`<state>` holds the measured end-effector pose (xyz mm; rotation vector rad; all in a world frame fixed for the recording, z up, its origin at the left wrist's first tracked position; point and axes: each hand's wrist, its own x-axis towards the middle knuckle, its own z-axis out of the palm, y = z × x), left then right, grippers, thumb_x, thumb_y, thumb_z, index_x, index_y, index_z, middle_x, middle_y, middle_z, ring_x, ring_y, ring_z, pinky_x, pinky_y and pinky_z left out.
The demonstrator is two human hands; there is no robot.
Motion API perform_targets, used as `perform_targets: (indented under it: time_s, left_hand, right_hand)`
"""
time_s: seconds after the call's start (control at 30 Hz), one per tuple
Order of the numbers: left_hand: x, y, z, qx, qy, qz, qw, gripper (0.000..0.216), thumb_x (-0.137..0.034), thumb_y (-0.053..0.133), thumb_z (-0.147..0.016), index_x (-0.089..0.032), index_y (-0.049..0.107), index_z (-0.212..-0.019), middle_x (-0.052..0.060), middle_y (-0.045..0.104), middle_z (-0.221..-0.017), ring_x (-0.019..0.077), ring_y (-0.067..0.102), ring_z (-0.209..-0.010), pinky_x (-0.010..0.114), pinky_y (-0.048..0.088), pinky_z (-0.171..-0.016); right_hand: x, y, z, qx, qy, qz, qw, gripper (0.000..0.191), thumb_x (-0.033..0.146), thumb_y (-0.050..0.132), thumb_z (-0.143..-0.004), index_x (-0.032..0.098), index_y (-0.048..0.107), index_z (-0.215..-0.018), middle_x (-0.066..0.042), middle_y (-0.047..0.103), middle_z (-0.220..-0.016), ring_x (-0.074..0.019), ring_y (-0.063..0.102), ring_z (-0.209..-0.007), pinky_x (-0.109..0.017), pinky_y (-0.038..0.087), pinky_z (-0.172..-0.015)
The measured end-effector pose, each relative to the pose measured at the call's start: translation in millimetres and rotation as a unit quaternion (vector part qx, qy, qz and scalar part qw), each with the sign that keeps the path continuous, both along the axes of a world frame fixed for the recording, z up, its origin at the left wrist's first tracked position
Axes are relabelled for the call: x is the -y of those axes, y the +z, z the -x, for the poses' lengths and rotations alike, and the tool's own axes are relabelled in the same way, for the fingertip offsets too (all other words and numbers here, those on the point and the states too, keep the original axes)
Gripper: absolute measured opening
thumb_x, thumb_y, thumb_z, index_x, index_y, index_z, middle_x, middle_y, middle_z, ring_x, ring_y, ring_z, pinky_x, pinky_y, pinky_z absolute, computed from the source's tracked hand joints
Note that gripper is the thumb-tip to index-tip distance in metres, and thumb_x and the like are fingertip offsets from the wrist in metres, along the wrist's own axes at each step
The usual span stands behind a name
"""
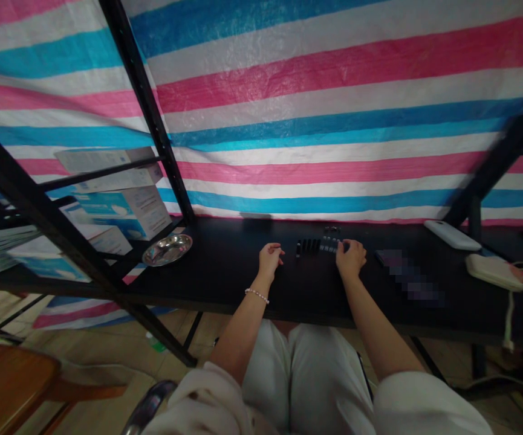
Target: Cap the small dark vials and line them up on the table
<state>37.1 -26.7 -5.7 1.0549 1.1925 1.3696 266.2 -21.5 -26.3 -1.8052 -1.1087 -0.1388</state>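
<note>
A row of small dark upright pieces (315, 246) stands on the black table (225, 272) in front of me. My right hand (350, 257) rests at the right end of that row, fingers curled and touching the last pieces. My left hand (270, 256) lies on the table just left of the row, fingers loosely curled, with a bead bracelet on the wrist. A few more small dark pieces (332, 229) sit just behind the row.
A round metal dish (167, 249) sits at the table's left. Stacked blue and white boxes (120, 205) fill the black rack (143, 103) on the left. White devices (452, 234) and a cable lie at the right. A striped tarp hangs behind. A wooden chair (7, 380) is at lower left.
</note>
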Motion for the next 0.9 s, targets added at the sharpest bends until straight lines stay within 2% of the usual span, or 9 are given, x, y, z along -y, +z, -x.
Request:
perform_targets:
  time_s: [0.17, 0.33, 0.47, 0.6, 0.77, 0.9]
  left_hand:
    - [0.3, 0.7, -0.3, -0.006, 0.003, 0.009, 1.000, 0.016, -0.012, 0.049, -0.074, -0.012, 0.053, -0.090, 0.000, 0.058, -0.068, 0.0025, 0.043, -0.035, 0.017, 0.023, -0.035]
    - [-2.4, -1.8, -2.0, -0.015, 0.014, 0.003, 1.000, 0.012, -0.014, 0.050, -0.076, -0.012, 0.053, -0.088, -0.001, 0.057, -0.065, 0.0017, 0.042, -0.036, 0.015, 0.028, -0.036]
    - [-9.0, -1.6, -4.2, -0.028, 0.021, -0.003, 0.999, 0.012, -0.021, 0.053, -0.078, -0.012, 0.056, -0.086, 0.000, 0.057, -0.064, 0.0021, 0.042, -0.038, 0.014, 0.030, -0.037]
    - [-20.0, 4.8, -6.1, -0.095, -0.018, -0.023, 0.995, 0.014, -0.024, 0.061, -0.074, -0.013, 0.061, -0.082, 0.001, 0.058, -0.064, 0.0030, 0.044, -0.040, 0.014, 0.032, -0.038]
    - [-37.2, 12.7, -8.1, -0.193, -0.059, -0.069, 0.977, 0.011, -0.017, 0.064, -0.070, -0.013, 0.066, -0.080, -0.001, 0.055, -0.060, 0.0029, 0.042, -0.039, 0.015, 0.033, -0.039]
    - [-48.1, 14.5, -10.4, -0.206, -0.114, -0.082, 0.968, 0.018, -0.016, 0.065, -0.068, -0.014, 0.068, -0.086, -0.001, 0.055, -0.059, 0.0036, 0.042, -0.041, 0.015, 0.033, -0.039]
  right_hand:
    - [2.4, 3.0, 0.6, -0.004, 0.000, -0.014, 1.000, 0.025, 0.031, 0.044, -0.079, 0.015, 0.059, -0.090, -0.014, 0.056, -0.099, -0.0291, 0.047, -0.095, -0.044, 0.036, -0.077]
    - [8.3, 9.5, 2.9, 0.007, -0.005, -0.120, 0.993, 0.029, 0.034, 0.041, -0.082, 0.013, 0.057, -0.095, -0.014, 0.058, -0.097, -0.0265, 0.051, -0.093, -0.043, 0.037, -0.081]
    - [13.4, 14.9, 8.5, 0.039, 0.042, -0.182, 0.982, 0.034, 0.038, 0.037, -0.086, 0.012, 0.055, -0.098, -0.014, 0.060, -0.096, -0.0245, 0.054, -0.092, -0.042, 0.037, -0.085]
    - [17.7, 19.2, 13.2, 0.051, 0.047, -0.202, 0.977, 0.035, 0.040, 0.037, -0.087, 0.012, 0.055, -0.097, -0.014, 0.061, -0.095, -0.0239, 0.056, -0.092, -0.041, 0.038, -0.085]
    - [21.5, 22.3, 15.0, 0.059, 0.050, -0.214, 0.974, 0.036, 0.040, 0.037, -0.087, 0.011, 0.056, -0.096, -0.013, 0.062, -0.094, -0.0232, 0.056, -0.090, -0.040, 0.039, -0.084]
    - [22.3, 21.8, 15.8, 0.052, 0.053, -0.212, 0.974, 0.036, 0.041, 0.036, -0.087, 0.012, 0.055, -0.098, -0.013, 0.061, -0.095, -0.0228, 0.056, -0.090, -0.040, 0.039, -0.084]
